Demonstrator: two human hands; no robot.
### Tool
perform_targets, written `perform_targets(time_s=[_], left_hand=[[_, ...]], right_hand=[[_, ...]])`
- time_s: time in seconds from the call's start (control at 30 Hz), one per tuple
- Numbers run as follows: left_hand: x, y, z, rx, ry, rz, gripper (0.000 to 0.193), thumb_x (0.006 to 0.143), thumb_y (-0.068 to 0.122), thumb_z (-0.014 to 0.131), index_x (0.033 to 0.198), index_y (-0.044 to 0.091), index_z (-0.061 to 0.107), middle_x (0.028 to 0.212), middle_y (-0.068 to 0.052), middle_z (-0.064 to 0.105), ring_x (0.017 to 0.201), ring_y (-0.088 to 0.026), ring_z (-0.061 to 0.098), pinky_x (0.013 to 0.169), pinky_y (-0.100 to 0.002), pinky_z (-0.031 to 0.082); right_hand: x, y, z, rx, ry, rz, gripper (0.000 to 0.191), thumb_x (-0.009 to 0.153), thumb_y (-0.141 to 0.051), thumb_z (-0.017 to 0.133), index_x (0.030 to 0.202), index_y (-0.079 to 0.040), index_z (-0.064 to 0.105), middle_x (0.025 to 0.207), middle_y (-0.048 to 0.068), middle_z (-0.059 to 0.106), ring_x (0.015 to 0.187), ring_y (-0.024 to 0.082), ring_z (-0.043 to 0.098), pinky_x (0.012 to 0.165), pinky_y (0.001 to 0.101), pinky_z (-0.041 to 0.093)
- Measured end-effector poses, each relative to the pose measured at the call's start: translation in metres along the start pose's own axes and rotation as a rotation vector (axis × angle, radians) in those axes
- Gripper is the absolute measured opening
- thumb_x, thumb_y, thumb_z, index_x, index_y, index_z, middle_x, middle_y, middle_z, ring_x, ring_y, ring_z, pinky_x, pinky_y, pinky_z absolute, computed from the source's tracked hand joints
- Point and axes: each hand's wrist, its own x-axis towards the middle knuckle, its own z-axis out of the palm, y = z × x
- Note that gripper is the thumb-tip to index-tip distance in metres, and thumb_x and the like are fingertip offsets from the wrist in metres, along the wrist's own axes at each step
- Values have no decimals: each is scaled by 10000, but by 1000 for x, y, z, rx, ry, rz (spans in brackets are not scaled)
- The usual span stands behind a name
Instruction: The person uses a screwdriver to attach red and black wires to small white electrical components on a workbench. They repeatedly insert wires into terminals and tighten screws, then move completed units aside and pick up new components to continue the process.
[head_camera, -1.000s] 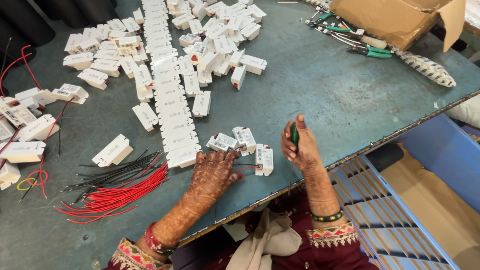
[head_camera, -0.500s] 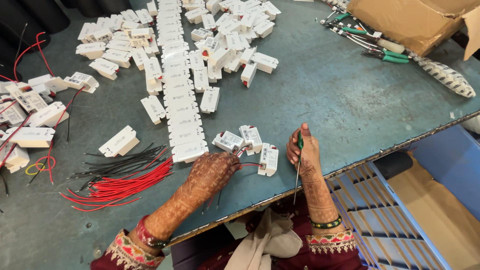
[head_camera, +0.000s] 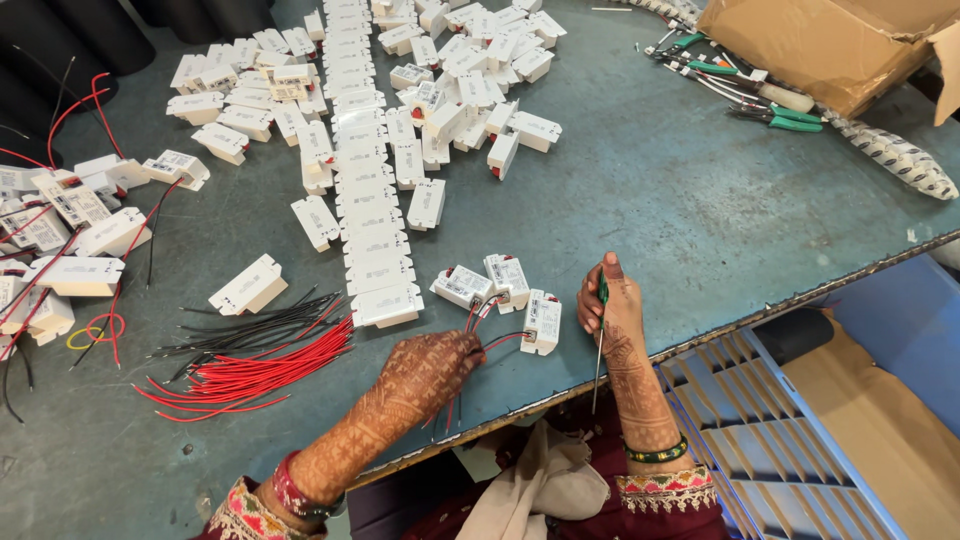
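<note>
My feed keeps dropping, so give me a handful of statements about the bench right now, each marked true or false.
1. The right hand holds a green-handled screwdriver with its shaft pointing down. True.
2. The left hand grips a pair of pliers. False: it holds the red and black wires that run from the three white modules near the table edge.
3. A bundle of loose red wires lies on the table to the left of the left hand. True.
4. The cardboard box sits at the table's near left corner. False: it is at the far right.
5. White modules lie in a long row down the middle of the table. True.
</note>
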Motion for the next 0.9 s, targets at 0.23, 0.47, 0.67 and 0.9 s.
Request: perform_targets(time_s=[0.23, 0.47, 0.67, 0.9], left_hand=[[-12, 1, 10, -47, -18, -43, 259, 991, 350, 554, 1056, 133, 680, 1001, -95, 737, 929, -339, 705, 794, -500, 549], [-19, 12, -28, -124, 38, 116, 197, 998, 206, 506, 1026, 136, 688, 1010, -47, 760, 937, -312, 724, 783, -502, 547], [-80, 20, -93, 4, 160, 316, 218, 969, 180, 570, 1140, 168, 704, 1109, -15, 737, 959, -269, 713, 771, -454, 557], [-160, -27, -155, 91, 229, 311, 290, 892, 171, 650, 1174, 147, 715, 1224, -16, 701, 1031, -272, 699, 827, -416, 566]], right_hand=[[2, 4, -4, -14, 9, 8, 547, 1012, -557, 556, 753, -85, 460, 504, -15, 351, 352, 104, 357, 320, 280, 302], [0, 18, -8, -45, 62, 24, 556, 1010, -597, 535, 789, -90, 484, 523, -30, 355, 382, 109, 359, 337, 271, 280], [-2, 33, -7, 50, -96, -33, 522, 1084, -565, 490, 829, -110, 482, 574, -15, 368, 415, 123, 351, 376, 288, 299], [-5, 41, -8, 62, -138, -66, 518, 1158, -501, 475, 839, -93, 480, 584, -2, 346, 436, 128, 341, 401, 290, 291]])
